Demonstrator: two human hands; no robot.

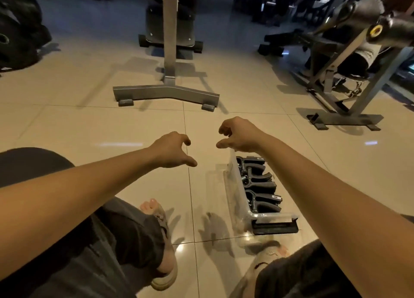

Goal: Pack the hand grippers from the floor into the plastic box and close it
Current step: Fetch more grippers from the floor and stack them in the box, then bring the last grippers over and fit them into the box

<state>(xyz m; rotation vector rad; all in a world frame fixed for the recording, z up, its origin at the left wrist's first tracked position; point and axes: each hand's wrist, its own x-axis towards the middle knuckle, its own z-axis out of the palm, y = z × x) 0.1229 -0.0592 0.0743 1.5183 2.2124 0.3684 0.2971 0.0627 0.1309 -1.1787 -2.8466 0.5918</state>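
Reaching out in front, a person holds both bare arms over the floor. The left hand [172, 149] hangs in the air with its fingers softly bent and nothing in it. The right hand [239, 136] looks the same, loose and holding nothing, and it is just over the far end of the plastic box [268, 217]. I cannot tell if it touches the box. The box is clear and sits on the floor by the person's right foot [268, 255]. Its long side runs away from the person, toward the back of the room. The black hand grippers [259, 185] lie inside it in a row, one after the other along the box, with their handles pointing to the right. A black clip [274, 227] sits at the near end of the box. The top looks open, and a clear flap seems to stand up along the left side. The floor [112, 127] has big shiny cream tiles with thin lines between them. A grey metal stand [167, 91] is straight ahead. A bigger gym machine [345, 116] is off to the right, and dark round weights [18, 28] are far left. The room is dim.
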